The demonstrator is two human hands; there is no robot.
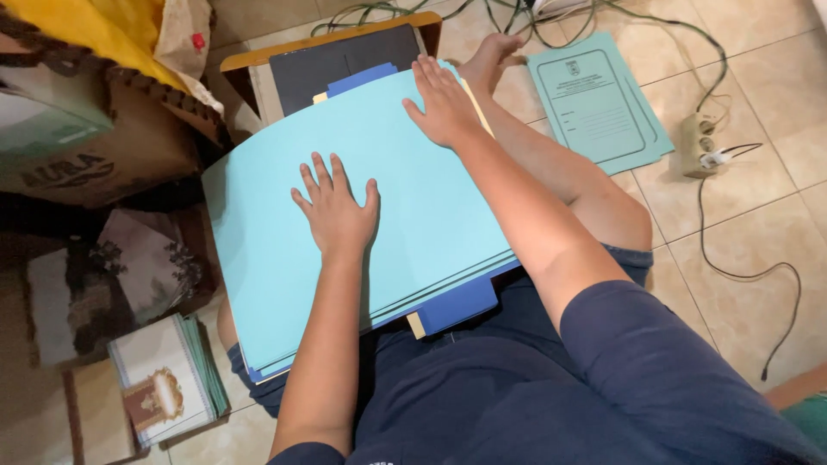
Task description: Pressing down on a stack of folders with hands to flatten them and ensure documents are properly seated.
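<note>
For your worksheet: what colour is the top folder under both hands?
Light blue-green top folder, head view.

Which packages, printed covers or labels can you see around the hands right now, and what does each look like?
Cardboard box: upper left, brown, with dark printing on its side.
Printed folder: floor, upper right, light teal rectangle with dark emblem and lines.
Booklet stack: floor, lower left, white covers with gold ornament.
Blank teal folder: on the lap, under left hand and right hand.
</note>
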